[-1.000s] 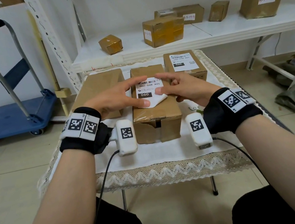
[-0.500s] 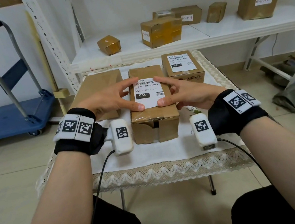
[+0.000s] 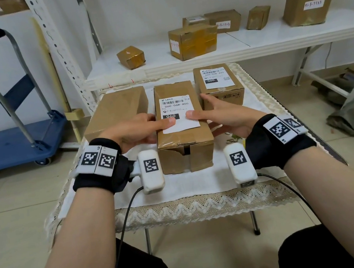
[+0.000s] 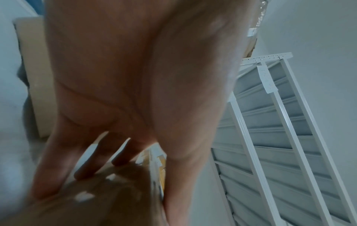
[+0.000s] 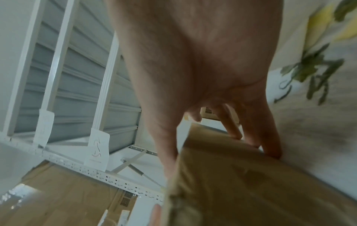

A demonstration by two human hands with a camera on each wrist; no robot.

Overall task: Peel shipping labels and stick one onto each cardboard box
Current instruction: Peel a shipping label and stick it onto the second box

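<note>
Fingers (image 3: 210, 99) of both hands clasp the labelled middle box (image 3: 185, 146).

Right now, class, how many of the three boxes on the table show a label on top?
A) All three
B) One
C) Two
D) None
C: the middle box and the right box each show a white label, at and, while the left box has a bare brown top.
</note>
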